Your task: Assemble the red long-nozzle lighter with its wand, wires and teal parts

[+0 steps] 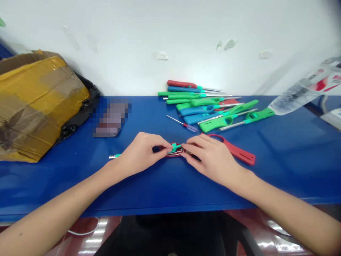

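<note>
A red long-nosed lighter lies opened on the blue table (pixel 160 185), and both my hands work on its body (pixel 174 153). My left hand (pixel 141 151) pinches the body near a small teal part (pixel 176 147). A metal tip with a teal collar (pixel 114 156) sticks out to the left of that hand. My right hand (pixel 210 156) is closed on the body's right side, fingertips meeting the teal part. A separate red shell half (pixel 237 152) lies just beyond my right hand.
A heap of green, blue and red lighters (pixel 207 106) lies at the back near the white wall. A small screwdriver (pixel 183 124) rests in front of it. A taped cardboard box (pixel 34 103) stands left, a clear plastic bag (pixel 303 92) right.
</note>
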The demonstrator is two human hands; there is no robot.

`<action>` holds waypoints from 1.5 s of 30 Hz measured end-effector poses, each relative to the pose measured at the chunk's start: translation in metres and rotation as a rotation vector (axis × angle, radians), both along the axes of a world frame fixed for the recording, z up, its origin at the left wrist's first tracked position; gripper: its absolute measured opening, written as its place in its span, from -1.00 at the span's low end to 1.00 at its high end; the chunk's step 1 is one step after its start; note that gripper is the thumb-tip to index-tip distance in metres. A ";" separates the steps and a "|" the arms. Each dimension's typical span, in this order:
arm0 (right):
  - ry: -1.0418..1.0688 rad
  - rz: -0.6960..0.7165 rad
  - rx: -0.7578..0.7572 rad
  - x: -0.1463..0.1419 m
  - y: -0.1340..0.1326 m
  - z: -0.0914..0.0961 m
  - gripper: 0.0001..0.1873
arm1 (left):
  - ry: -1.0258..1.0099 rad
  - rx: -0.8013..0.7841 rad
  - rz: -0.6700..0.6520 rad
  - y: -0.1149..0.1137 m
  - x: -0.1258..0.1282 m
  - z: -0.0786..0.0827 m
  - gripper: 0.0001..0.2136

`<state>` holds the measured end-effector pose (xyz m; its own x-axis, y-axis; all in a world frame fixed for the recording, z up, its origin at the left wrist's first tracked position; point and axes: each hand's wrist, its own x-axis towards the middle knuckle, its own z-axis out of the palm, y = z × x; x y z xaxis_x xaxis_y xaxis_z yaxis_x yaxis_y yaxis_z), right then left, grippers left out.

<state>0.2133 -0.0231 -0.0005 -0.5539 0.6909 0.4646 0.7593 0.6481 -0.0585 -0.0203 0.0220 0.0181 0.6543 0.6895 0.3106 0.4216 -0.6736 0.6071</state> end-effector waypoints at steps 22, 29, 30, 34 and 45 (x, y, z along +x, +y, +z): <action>-0.008 -0.005 -0.001 0.000 -0.001 0.000 -0.75 | -0.044 0.031 -0.037 -0.001 0.002 -0.005 -0.89; -0.009 -0.003 -0.006 0.000 0.000 0.001 -0.76 | -0.003 0.183 -0.046 -0.006 0.004 -0.009 -0.87; -0.009 -0.002 -0.009 0.000 -0.001 0.001 -0.76 | 0.004 0.207 -0.047 -0.007 0.004 -0.010 -0.87; 0.003 -0.003 -0.016 -0.001 -0.002 0.002 -0.78 | 0.026 0.293 -0.055 -0.009 0.006 -0.012 -0.86; 0.031 -0.028 -0.066 -0.003 -0.001 0.003 -0.82 | 0.056 0.255 0.034 -0.014 0.010 -0.012 -0.85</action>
<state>0.2105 -0.0240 0.0028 -0.5204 0.7354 0.4340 0.7742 0.6208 -0.1237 -0.0103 0.0078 0.0057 0.6528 0.6155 0.4415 0.4748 -0.7867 0.3946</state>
